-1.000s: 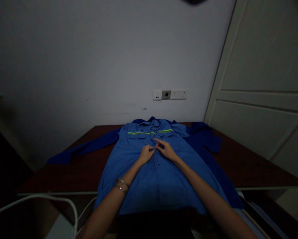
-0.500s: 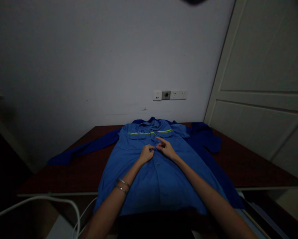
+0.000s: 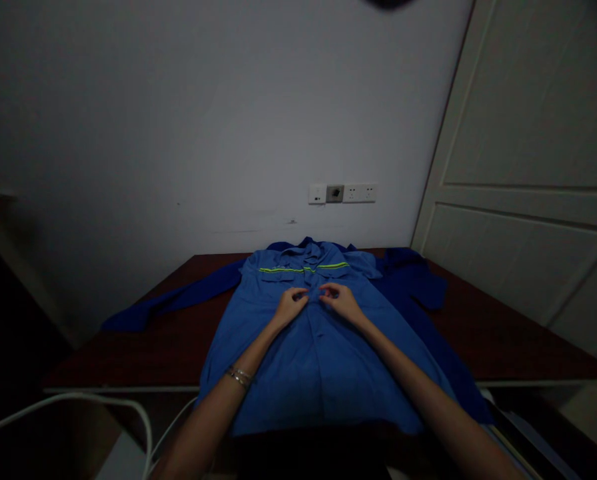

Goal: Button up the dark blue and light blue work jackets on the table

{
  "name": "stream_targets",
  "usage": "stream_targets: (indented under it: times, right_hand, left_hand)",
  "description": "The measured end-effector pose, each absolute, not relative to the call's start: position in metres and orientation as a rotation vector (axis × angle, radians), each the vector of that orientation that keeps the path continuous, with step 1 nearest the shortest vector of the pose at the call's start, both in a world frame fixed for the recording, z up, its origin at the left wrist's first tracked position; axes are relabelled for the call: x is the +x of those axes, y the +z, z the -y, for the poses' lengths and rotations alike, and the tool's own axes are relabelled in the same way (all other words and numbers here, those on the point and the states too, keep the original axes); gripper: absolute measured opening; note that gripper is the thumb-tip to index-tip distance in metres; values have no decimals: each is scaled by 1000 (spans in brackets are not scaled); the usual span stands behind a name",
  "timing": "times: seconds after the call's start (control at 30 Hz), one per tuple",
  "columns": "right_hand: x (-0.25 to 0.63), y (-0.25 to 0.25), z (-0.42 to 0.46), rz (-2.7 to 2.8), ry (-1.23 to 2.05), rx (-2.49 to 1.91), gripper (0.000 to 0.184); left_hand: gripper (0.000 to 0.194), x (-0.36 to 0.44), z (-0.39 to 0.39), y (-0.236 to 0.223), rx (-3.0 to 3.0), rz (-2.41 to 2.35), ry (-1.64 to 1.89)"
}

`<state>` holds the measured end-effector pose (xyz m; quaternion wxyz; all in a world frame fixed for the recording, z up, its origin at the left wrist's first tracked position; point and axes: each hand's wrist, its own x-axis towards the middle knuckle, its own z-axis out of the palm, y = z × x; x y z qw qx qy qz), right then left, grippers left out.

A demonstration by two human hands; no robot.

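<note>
Fingers [image 3: 298, 289] on the left hand [image 3: 289, 307] are curled loosely, thumb and index tips a bit apart with blue cloth showing through the gap, and the right hand [image 3: 344, 305] is doing pretty much the same thing facing it, thumb and index spread in a C shape. The two sets of tips point at each other just beside the front strip [image 3: 315, 313] of a light blue shirt [image 3: 273, 353], roughly mid-chest, a little below the yellow-green stripe [image 3: 281, 270]. It's honestly pretty dim in there, so I can't tell if the tips are pressing on the fabric or just over it. A couple of shiny bracelets [image 3: 240, 377] sit on the left wrist. Shirt's laid out front side up, collar toward the wall [image 3: 203, 133], bottom hem coming over the near edge of a dark reddish table [image 3: 488, 327]. Under it is a darker blue garment [image 3: 416, 277], one sleeve stretched way out to the left, more of it bunched up on the right. Further out you've got a row of wall sockets [image 3: 360, 193] above the table, a pale panelled door [image 3: 523, 260] off to the right, and a white cable [image 3: 78, 396] looping around at lower left
</note>
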<state>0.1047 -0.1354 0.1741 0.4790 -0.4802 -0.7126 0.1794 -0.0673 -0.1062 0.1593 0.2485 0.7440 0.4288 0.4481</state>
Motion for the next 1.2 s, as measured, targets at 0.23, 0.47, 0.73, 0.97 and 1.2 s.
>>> stream_targets:
  times: [0.23, 0.47, 0.73, 0.97, 1.2]
  right_hand:
    - [79, 183, 219, 2254, -59, -1472, 15]
    - [64, 175, 228, 2243, -197, -1684, 36]
    - [87, 192, 208, 2113, 370, -1599, 7]
    - [125, 198, 208, 1551, 1255, -1382, 10]
    - [131, 192, 217, 1285, 1374, -1258, 21]
  left_hand:
    - [18, -96, 134, 188, 2282, -1031, 1135]
    - [21, -100, 176, 202, 2392, -871, 755]
    - [23, -102, 187, 197, 2475, -758, 578]
    - [25, -95, 201, 190, 2744, -763, 449]
    - [20, -83, 201, 175, 2996, -950, 397]
